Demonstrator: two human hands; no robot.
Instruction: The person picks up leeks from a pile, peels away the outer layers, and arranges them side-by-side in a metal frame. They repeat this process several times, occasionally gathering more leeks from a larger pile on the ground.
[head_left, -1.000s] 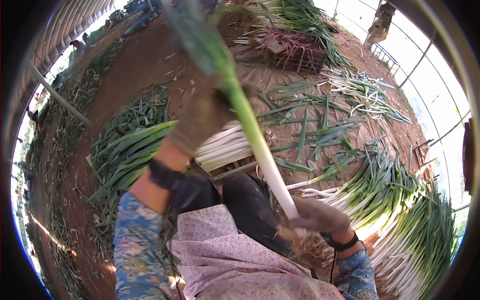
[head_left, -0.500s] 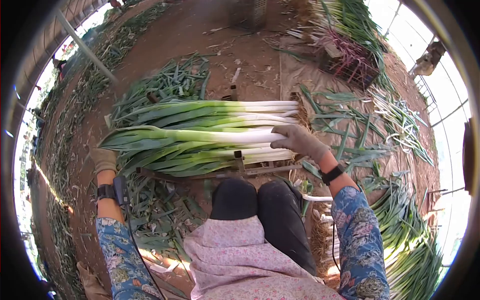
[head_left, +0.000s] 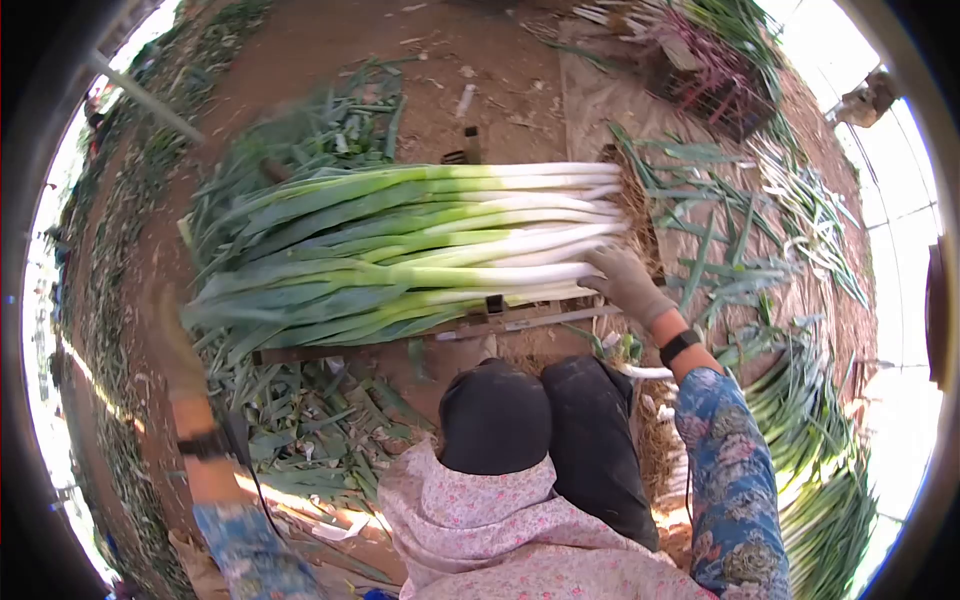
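Note:
A row of long leeks (head_left: 420, 235) lies side by side on a low metal rack (head_left: 545, 322) before my knees, green leaves to the left and white ends to the right. My right hand (head_left: 630, 284), in a tan glove, is closed around the white end of the nearest leek on top (head_left: 500, 276). At the left, my gloved left hand (head_left: 172, 345) is beside the leaf tips. Motion smears its fingers, and I cannot see whether they touch the leaves.
Cut leaves (head_left: 310, 415) litter the ground below the rack and beyond it. At the far right stands a dark crate (head_left: 712, 95) with onions heaped around it. More green-leaved stalks (head_left: 815, 470) lie along the right side. A metal pole (head_left: 150, 98) slants at the upper left.
My left hand has moved left and down from the leaf tips and is now blurred. My right hand stays at the white end. The view has shifted slightly, showing the row more spread out.

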